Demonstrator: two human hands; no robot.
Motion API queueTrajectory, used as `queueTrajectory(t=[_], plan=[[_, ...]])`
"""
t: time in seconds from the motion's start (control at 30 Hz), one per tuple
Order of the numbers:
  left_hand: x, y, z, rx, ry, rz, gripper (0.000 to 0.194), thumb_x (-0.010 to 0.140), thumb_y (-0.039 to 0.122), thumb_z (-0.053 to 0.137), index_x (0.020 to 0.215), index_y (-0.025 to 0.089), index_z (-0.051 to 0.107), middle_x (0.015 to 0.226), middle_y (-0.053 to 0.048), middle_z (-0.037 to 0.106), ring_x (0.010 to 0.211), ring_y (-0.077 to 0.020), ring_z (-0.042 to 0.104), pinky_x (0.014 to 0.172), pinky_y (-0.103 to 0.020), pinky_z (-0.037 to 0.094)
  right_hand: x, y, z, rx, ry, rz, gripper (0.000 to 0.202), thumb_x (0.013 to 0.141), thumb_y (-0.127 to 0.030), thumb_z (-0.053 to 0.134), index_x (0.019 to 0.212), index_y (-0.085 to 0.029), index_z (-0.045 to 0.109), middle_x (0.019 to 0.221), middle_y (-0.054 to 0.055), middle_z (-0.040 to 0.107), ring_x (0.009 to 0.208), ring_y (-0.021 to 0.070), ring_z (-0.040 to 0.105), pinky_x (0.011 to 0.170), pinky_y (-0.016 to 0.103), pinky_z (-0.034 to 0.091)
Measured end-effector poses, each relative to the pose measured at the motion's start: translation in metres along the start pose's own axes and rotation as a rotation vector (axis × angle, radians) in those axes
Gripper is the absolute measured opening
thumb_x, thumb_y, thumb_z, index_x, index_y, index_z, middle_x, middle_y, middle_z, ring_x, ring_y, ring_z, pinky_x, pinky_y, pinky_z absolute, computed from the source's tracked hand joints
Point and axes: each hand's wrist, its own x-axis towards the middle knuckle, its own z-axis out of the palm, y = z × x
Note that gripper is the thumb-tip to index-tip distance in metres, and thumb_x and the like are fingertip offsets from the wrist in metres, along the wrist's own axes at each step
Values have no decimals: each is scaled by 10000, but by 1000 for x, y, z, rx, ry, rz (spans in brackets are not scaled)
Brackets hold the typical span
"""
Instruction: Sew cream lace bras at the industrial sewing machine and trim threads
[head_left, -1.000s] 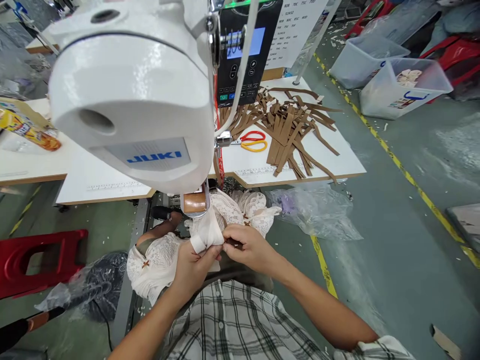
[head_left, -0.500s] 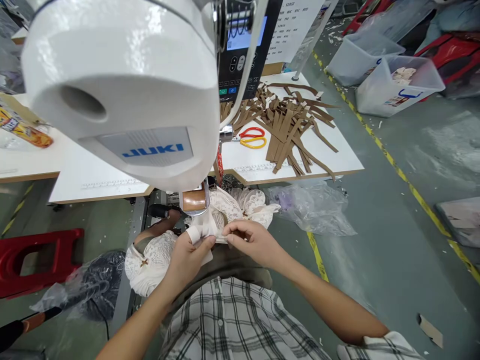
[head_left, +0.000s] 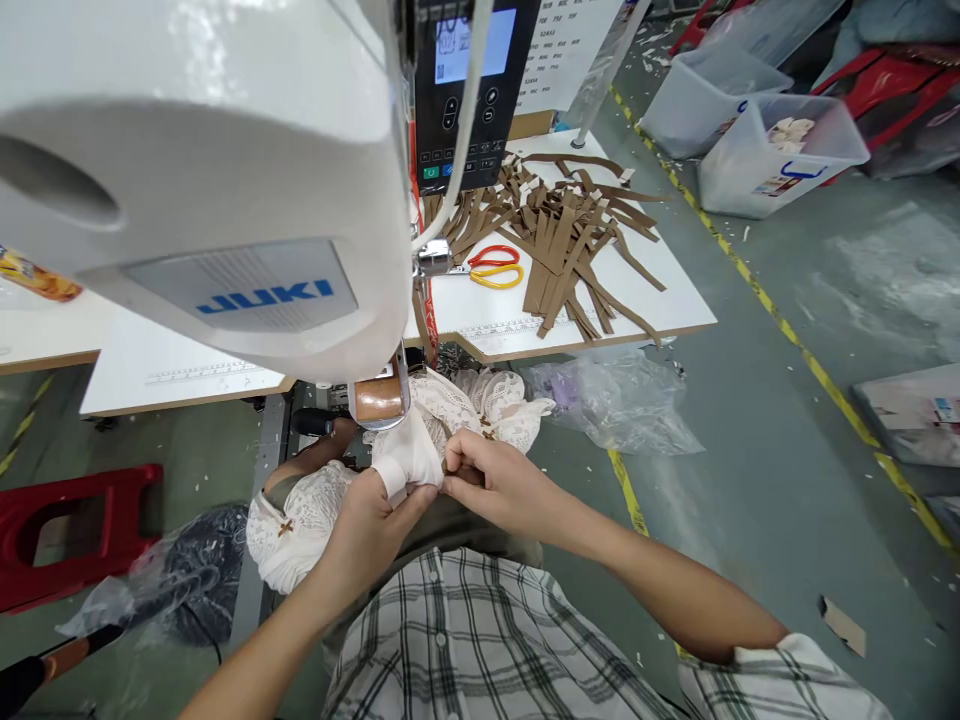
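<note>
White lace bras (head_left: 300, 520) with small brown bows lie under and in front of the white JUKI sewing machine (head_left: 247, 220). A white fabric band (head_left: 412, 455) of one bra stretches down from beneath the machine's head. My left hand (head_left: 382, 520) is closed on this band, thumb on top. My right hand (head_left: 495, 480) pinches the band's edge beside my left thumb, the fingertips of both hands nearly meeting. More lace cups (head_left: 495, 400) rest just beyond my right hand. The machine's needle area is hidden behind the head and its copper-coloured guard (head_left: 379, 398).
Brown fabric strips (head_left: 562, 240) are heaped on the white table (head_left: 675, 300), beside red-and-yellow-handled scissors (head_left: 495, 268). A control panel (head_left: 465, 110) stands behind. Clear plastic (head_left: 615, 400) hangs under the table edge. A red stool (head_left: 82, 530) is at left, plastic bins (head_left: 780, 160) at right.
My right fingertips have come down and closed in on the band next to my left thumb. The band is drawn flatter between my hands. The view has shifted slightly.
</note>
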Motion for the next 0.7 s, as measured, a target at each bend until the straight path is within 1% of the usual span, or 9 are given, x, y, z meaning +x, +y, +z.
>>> queueTrajectory(t=[0.07, 0.17, 0.23, 0.33, 0.4, 0.47, 0.5, 0.6, 0.7], plan=[[1, 1, -1, -6, 2, 4, 233, 880, 364, 588, 809, 149, 645, 734, -7, 626, 681, -152, 525, 640, -242, 416, 1, 1, -2, 58, -23, 23, 107, 864, -209, 584, 884, -225, 480, 628, -84, 481, 571, 101, 424, 539, 220, 289], [3, 1, -2, -54, -7, 3, 240, 878, 365, 603, 885, 141, 690, 806, -33, 688, 753, -182, 590, 684, -251, 448, 5, 5, -5, 160, -67, 37, 125, 868, -231, 609, 985, -212, 567, 743, -36, 628, 689, 132, 551, 624, 232, 370], [3, -1, -3, -91, -18, -19, 259, 877, 374, 611, 910, 134, 703, 827, -45, 704, 769, -192, 604, 694, -257, 458, 7, 8, -5, 164, -83, 21, 121, 873, -269, 621, 967, -194, 633, 788, -8, 652, 718, 140, 570, 652, 242, 393], [3, -3, -3, -114, -22, -54, 279, 871, 389, 623, 916, 127, 707, 818, -49, 701, 749, -185, 593, 677, -257, 456, 8, 10, -5, 94, -22, -34, 109, 861, -268, 628, 815, -177, 664, 756, -12, 579, 685, 119, 515, 630, 235, 368], [3, -3, -4, -131, -14, -67, 285, 873, 395, 624, 947, 132, 704, 853, -52, 705, 771, -188, 596, 685, -258, 461, 7, 9, -5, 85, 22, -44, 132, 859, -243, 613, 746, -176, 623, 690, -35, 478, 643, 103, 446, 599, 230, 332], [3, -2, -5, -154, -2, -78, 293, 873, 401, 627, 982, 140, 700, 880, -53, 706, 803, -197, 604, 704, -263, 471, 6, 8, -4, 97, 29, -30, 178, 867, -236, 587, 699, -180, 571, 628, -55, 364, 590, 94, 359, 561, 233, 288], [3, -2, -5, -161, 1, -82, 297, 875, 405, 626, 994, 142, 698, 882, -52, 705, 814, -200, 607, 716, -267, 476, 6, 8, -3, 108, 24, -24, 191, 870, -235, 578, 688, -181, 554, 615, -60, 331, 576, 93, 329, 548, 235, 271], [3, 0, -5, -162, -7, -65, 294, 881, 401, 618, 996, 142, 697, 859, -44, 693, 831, -200, 602, 757, -276, 479, 6, 7, 0, 135, 10, -9, 189, 863, -234, 569, 684, -178, 551, 597, -63, 314, 564, 92, 302, 534, 240, 252], [2, 1, -3, -139, -21, -52, 281, 880, 392, 615, 962, 137, 697, 798, -25, 671, 766, -176, 576, 727, -262, 470, 7, 8, 2, 199, -25, 25, 171, 857, -254, 575, 706, -172, 582, 597, -62, 310, 566, 92, 296, 533, 238, 249]])
